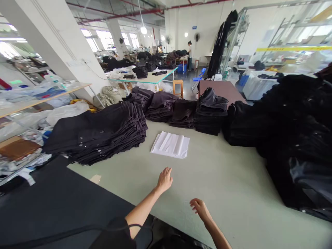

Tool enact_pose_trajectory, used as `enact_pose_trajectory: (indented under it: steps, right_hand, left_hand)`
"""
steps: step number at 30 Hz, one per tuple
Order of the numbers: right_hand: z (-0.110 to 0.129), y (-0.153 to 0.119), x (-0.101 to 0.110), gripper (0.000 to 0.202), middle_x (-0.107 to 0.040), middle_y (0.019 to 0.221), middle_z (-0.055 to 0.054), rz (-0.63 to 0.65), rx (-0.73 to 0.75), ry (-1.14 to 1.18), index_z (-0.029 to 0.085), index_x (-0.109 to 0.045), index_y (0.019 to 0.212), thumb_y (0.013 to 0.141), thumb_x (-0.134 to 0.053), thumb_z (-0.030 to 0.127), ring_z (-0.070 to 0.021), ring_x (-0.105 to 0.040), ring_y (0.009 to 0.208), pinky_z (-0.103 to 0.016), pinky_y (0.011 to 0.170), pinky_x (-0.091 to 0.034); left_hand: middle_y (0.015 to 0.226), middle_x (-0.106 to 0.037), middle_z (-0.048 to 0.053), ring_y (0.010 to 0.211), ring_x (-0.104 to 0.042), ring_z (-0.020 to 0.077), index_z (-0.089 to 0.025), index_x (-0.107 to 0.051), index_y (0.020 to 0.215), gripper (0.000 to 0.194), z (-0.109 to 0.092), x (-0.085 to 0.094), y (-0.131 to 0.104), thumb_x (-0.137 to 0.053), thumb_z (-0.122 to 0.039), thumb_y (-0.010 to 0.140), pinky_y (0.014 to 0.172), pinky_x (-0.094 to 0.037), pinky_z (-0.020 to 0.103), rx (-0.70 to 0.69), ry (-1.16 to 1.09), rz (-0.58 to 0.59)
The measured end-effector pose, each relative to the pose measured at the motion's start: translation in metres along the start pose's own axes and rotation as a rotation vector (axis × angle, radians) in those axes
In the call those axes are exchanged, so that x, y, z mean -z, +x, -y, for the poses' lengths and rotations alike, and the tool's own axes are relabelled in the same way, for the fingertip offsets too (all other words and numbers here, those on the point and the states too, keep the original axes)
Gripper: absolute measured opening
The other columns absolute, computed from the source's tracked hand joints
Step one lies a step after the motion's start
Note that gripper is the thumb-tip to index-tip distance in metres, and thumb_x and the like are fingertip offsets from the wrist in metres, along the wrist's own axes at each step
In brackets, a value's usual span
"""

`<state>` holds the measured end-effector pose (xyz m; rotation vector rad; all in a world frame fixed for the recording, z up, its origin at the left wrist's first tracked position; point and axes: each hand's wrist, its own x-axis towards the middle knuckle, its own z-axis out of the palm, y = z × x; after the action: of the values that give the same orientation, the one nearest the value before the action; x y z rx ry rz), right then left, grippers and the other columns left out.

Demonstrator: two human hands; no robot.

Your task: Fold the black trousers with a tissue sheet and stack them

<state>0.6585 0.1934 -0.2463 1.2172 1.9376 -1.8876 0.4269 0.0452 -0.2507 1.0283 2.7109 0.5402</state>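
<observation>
My left hand is over the pale green table, just below a stack of white paper sheets, not touching it. Its fingers are stretched forward and it holds nothing. To the right and nearer the table's front edge, my right hand has its fingers loosely bent and apart, with nothing in them. A large pile of dark trousers lies left of the paper. Folded dark garments stand in stacks behind it.
A tall heap of black garments covers the right side. At the lower left is a dark surface. A black cable crosses near my left arm. People work at tables in the background.
</observation>
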Motion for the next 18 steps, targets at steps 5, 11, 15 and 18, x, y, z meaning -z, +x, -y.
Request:
enact_pose_trajectory:
  steps: [5,11,15,18]
  right_hand:
    - [-0.035,0.027,-0.010,0.022,-0.052,0.056,0.001,-0.124,0.013,-0.368,0.021,-0.049,0.054,0.069,-0.056,0.035,-0.0184,-0.057,0.067,-0.028,0.066,-0.043]
    - [-0.053,0.041,-0.033,0.016,-0.069,0.078,-0.004,-0.360,-0.028,-0.650,0.025,-0.056,0.061,0.076,-0.055,0.023,-0.0243,-0.070,0.086,-0.031,0.083,-0.050]
    - [-0.040,0.040,-0.039,0.016,-0.073,0.089,-0.009,-0.327,-0.177,-0.821,0.024,-0.064,0.072,0.083,-0.052,0.022,-0.0249,-0.072,0.096,-0.032,0.088,-0.051]
    - [-0.036,0.041,-0.041,0.019,-0.074,0.092,-0.010,-0.311,-0.245,-0.889,0.025,-0.065,0.074,0.085,-0.050,0.028,-0.0262,-0.073,0.099,-0.034,0.088,-0.053]
  left_hand:
    - [0.168,-0.031,0.022,0.157,-0.028,0.0348,-0.012,-0.037,0.160,0.070,0.024,-0.016,0.075,-0.052,-0.024,0.093,0.127,-0.025,0.057,-0.081,0.262,0.105]
    - [0.168,-0.028,0.026,0.158,-0.023,0.0362,-0.008,-0.037,0.161,0.067,0.049,-0.025,0.148,-0.044,-0.035,0.099,0.127,-0.019,0.061,-0.116,0.252,0.163]
    - [0.167,-0.030,0.025,0.158,-0.024,0.0361,-0.010,-0.039,0.159,0.067,0.043,0.005,0.189,-0.051,-0.033,0.097,0.126,-0.023,0.059,-0.121,0.133,0.222]
    - [0.160,-0.044,0.023,0.151,-0.039,0.0333,-0.013,-0.046,0.153,0.060,0.043,0.053,0.203,-0.055,-0.028,0.096,0.122,-0.036,0.056,-0.222,-0.047,0.181]
